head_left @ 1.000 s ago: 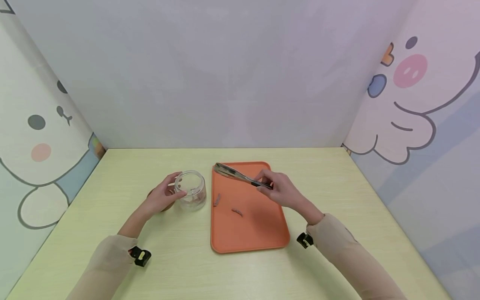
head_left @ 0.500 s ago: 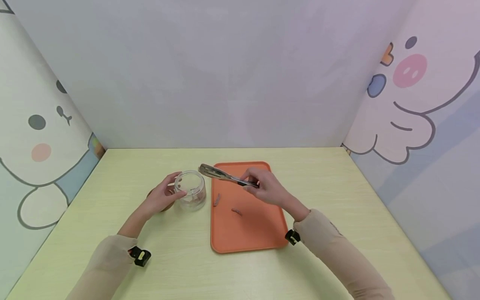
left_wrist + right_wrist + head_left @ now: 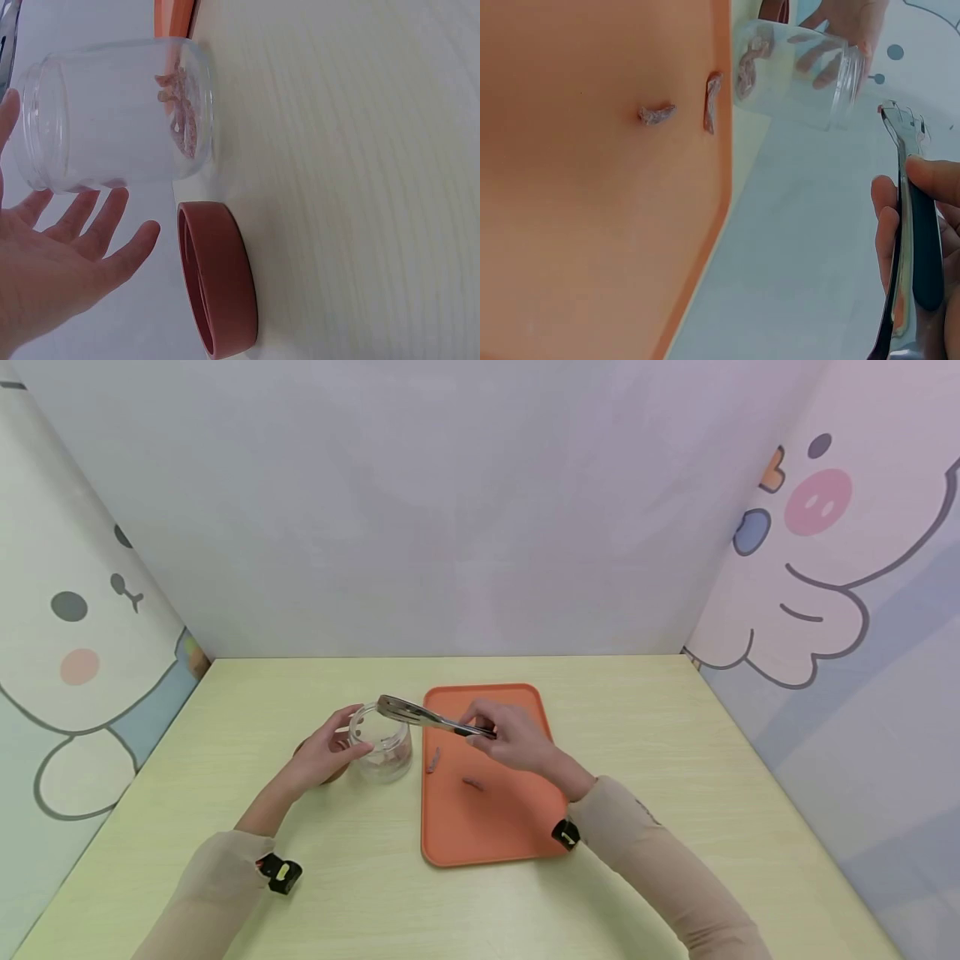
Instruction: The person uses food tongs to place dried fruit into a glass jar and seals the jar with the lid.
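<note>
My left hand (image 3: 322, 756) holds the clear glass jar (image 3: 386, 767) near its rim, thumb on the near side and fingers behind. The jar stands upright on the table with several wrapped reddish-brown pieces (image 3: 180, 112) at its bottom. In my right hand (image 3: 510, 739) are metal tongs (image 3: 420, 715) with dark grips, held almost level. Their tips overlap the jar's mouth in the head view, and a small reddish bit shows at the tips in the right wrist view. Two wrapped pieces, one by the left edge (image 3: 434, 760) and one nearer the middle (image 3: 473, 783), lie on the orange tray (image 3: 495, 839).
A brown-red lid (image 3: 221, 277) rests on the table beside the jar, mostly hidden behind my left hand in the head view. The tray lies just right of the jar. Cloth walls with cartoon prints (image 3: 817, 502) surround the pale wooden table (image 3: 360, 893).
My right hand has moved left with the tongs, bringing their tips from above the tray's far left corner to over the jar's mouth. My left hand and the jar have stayed put.
</note>
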Tool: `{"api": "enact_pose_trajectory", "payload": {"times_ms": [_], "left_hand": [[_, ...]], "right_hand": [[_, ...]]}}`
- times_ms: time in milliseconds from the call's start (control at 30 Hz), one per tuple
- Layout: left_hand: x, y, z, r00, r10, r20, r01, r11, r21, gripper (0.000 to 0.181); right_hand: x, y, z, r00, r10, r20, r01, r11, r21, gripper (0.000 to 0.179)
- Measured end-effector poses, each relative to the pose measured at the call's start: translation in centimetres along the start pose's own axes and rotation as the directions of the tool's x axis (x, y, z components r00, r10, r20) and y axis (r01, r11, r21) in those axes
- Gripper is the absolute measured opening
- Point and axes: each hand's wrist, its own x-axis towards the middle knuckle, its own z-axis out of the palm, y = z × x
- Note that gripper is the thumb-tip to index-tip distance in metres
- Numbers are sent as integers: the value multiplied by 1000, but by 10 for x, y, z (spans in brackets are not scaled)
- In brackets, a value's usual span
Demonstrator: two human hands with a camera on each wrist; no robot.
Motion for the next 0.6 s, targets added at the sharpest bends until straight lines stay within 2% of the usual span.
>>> {"api": "enact_pose_trajectory", "payload": {"times_ms": [100,200,367,600], "left_hand": [[0,0,0,1000,5,1,-5,1000,-2,70],[3,-9,0,1000,9,-2,-9,1000,-2,71],[3,-10,0,1000,8,-9,-8,1000,11,72],[3,-8,0,1000,6,-8,-6,1000,13,72]], "right_hand": [[1,0,3,1000,6,4,-6,1000,-2,16],[1,-1,4,1000,4,6,-4,1000,8,17],[-1,1,3,1000,-3,7,3,999,49,18],[-9,6,-6,997,79,21,-81,993,84,17]]}}
